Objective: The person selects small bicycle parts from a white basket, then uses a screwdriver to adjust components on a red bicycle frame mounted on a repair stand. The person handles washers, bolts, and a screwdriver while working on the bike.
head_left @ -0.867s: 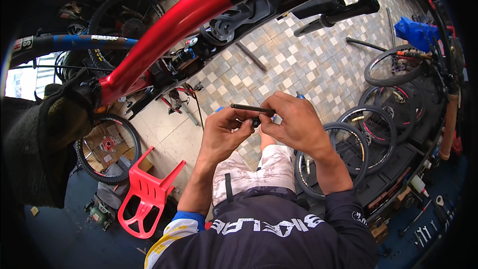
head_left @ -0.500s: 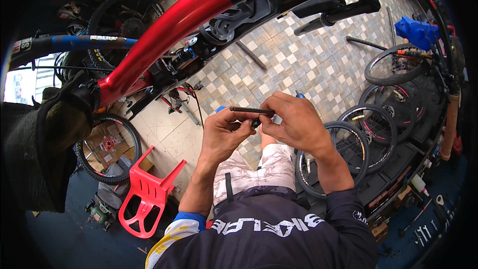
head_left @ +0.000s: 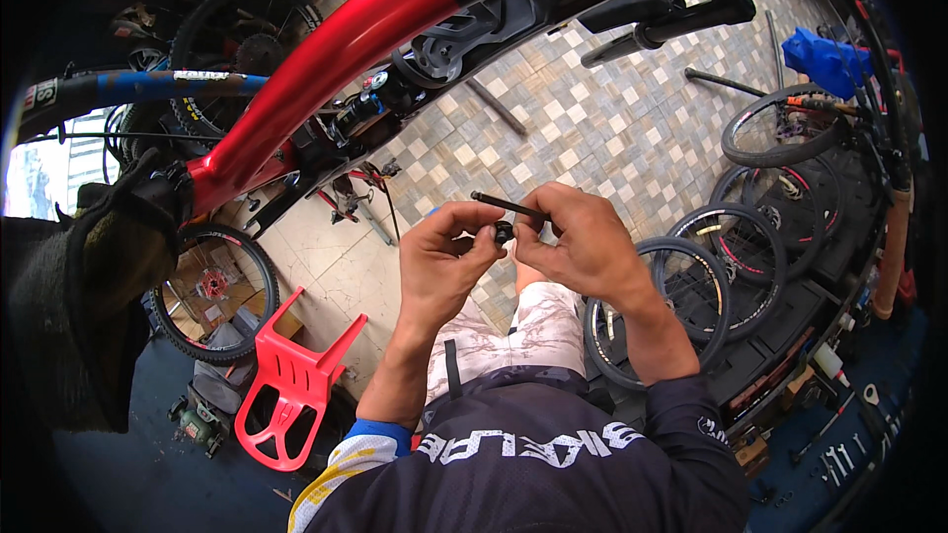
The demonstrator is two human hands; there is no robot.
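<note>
Both my hands are raised close together over my lap. The thumb and fingers of my left hand (head_left: 446, 259) pinch a small black part (head_left: 504, 232), whose exact kind I cannot make out. My right hand (head_left: 585, 245) grips a slim dark rod (head_left: 504, 203) between thumb and fingers. The rod's free end points left, just above the black part, and its other end is hidden in the right hand. Beyond the hands, a red and black bicycle frame (head_left: 341, 51) crosses the upper left, apart from both.
A red plastic chair (head_left: 294, 375) is at lower left, beside a bicycle wheel (head_left: 259, 286). Several loose wheels (head_left: 729, 296) lie on a dark surface at right. Wrenches (head_left: 839, 462) are at lower right. A blue cover (head_left: 825, 61) is at far right. Tiled floor (head_left: 592, 128) lies beyond.
The rod has tilted: its free end has swung up and slightly to the right. The black part shows more plainly at the left fingertips, while both hands stay nearly in place.
</note>
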